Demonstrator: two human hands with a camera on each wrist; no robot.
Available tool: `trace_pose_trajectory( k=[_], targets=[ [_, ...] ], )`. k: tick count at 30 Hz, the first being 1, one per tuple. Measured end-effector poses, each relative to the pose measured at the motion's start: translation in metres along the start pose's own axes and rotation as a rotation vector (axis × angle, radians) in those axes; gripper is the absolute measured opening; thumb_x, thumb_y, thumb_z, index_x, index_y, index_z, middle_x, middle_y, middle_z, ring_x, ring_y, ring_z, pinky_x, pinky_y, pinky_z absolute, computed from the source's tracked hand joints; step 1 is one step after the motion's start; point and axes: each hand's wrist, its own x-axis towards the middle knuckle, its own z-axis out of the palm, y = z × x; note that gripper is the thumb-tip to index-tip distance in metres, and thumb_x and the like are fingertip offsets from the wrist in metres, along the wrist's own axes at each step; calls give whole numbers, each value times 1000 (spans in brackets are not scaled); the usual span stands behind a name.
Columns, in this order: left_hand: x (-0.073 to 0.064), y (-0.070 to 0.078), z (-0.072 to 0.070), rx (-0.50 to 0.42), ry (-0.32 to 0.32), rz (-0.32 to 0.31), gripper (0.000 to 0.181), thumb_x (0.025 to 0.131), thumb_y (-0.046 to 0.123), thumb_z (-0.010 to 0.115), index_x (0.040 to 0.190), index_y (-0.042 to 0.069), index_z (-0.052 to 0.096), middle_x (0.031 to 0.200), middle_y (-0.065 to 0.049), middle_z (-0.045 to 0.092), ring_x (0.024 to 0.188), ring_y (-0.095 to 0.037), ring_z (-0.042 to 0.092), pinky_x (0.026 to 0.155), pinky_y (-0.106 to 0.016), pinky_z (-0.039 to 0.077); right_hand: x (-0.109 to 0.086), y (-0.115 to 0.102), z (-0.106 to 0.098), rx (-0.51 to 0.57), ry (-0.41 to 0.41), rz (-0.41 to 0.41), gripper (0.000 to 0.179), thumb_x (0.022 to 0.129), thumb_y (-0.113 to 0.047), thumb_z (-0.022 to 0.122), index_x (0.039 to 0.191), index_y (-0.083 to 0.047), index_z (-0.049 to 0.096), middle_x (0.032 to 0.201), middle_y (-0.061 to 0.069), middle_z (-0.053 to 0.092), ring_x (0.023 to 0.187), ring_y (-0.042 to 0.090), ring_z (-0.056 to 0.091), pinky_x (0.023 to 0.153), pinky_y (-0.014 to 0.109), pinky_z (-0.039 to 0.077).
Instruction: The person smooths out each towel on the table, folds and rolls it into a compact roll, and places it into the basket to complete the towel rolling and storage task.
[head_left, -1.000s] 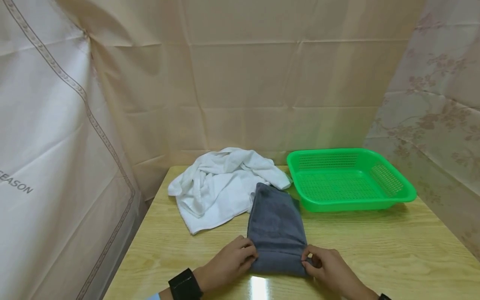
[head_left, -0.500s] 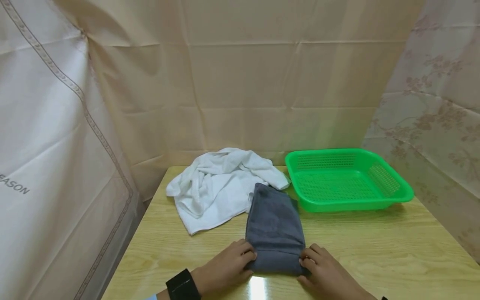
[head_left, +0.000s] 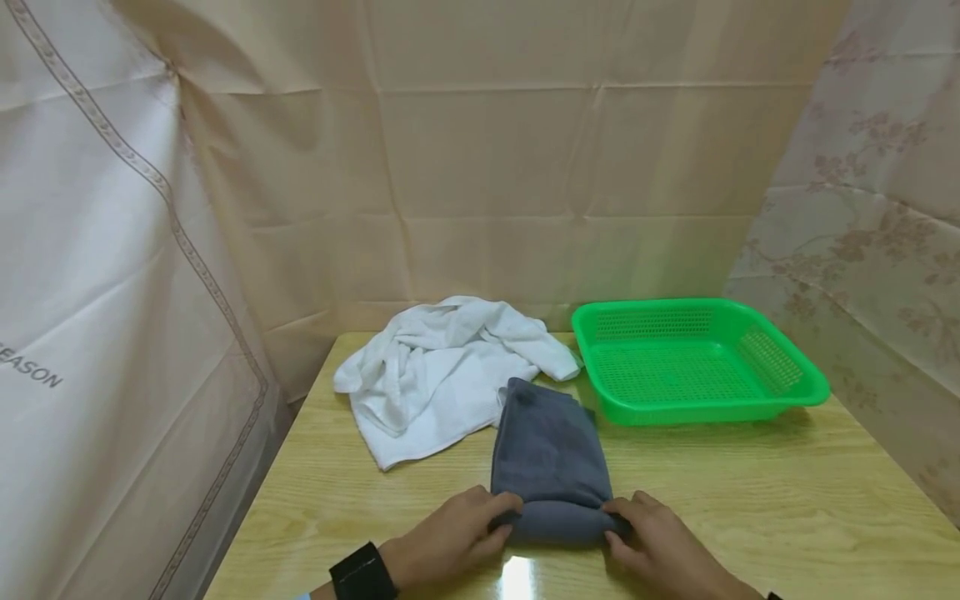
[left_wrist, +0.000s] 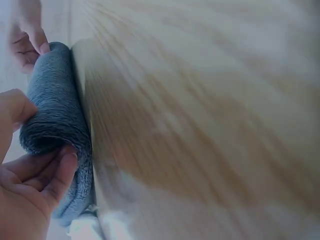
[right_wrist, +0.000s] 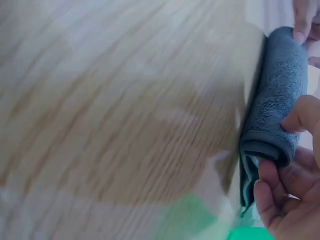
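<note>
A dark grey towel lies folded lengthwise on the table, its near end turned into a thick roll. My left hand pinches the roll's left end, thumb on the outer side and fingers at the opening, as the left wrist view shows on the towel. At the opposite end my right hand holds the roll the same way; in the right wrist view the coiled layers of the towel show between thumb and fingers. The towel's far part lies flat against the edge of a crumpled white towel.
A green plastic basket with perforated sides stands at the back right of the wooden table. Beige cloth hangs behind the table, with a pale cloth on the left and a flowered one on the right.
The near end of the grey towel has become a thicker roll, and its far edge has drawn slightly nearer. Both hands have shifted their grip at the roll's ends.
</note>
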Motion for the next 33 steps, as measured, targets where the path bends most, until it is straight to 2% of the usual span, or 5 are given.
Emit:
trace_pose_trajectory(
  k=[5, 9, 18, 26, 33],
  targets=[
    [3, -7, 4, -150, 49, -56, 23, 111, 29, 50, 131, 29, 60, 87, 16, 56, 73, 3, 49, 64, -17, 45, 4, 5, -2, 249, -63, 93, 19, 100, -19, 69, 116, -16, 58, 79, -10, 56, 63, 0, 49, 57, 24, 43],
    [8, -10, 4, -186, 96, -73, 20, 109, 27, 54, 123, 22, 67, 86, 15, 63, 68, 6, 50, 62, -15, 47, 9, 8, -1, 304, -38, 82, 15, 102, -16, 66, 112, -16, 55, 66, -13, 55, 53, -2, 43, 52, 23, 41],
    [11, -7, 4, 133, 231, 25, 2, 101, 18, 69, 100, 19, 71, 105, 8, 58, 88, -3, 49, 75, -12, 44, 17, 9, -3, 280, -27, 92, 11, 100, -16, 69, 106, -20, 62, 61, -12, 57, 50, -2, 40, 49, 21, 36],
    [8, -9, 3, 335, 163, 123, 36, 90, 45, 80, 111, 16, 74, 113, 7, 57, 95, -8, 48, 83, -18, 45, 11, 3, -1, -159, 121, -98, 6, 90, -22, 81, 93, -24, 76, 102, -11, 55, 81, 4, 43, 62, 24, 42],
    [9, -6, 2, 387, 152, 172, 31, 88, 27, 85, 111, 13, 70, 114, 3, 60, 100, -11, 54, 88, -23, 48, 13, -5, 4, -438, 169, -305, 39, 80, -44, 87, 95, -10, 74, 102, -3, 57, 89, 14, 50, 75, 36, 50]
  ],
)
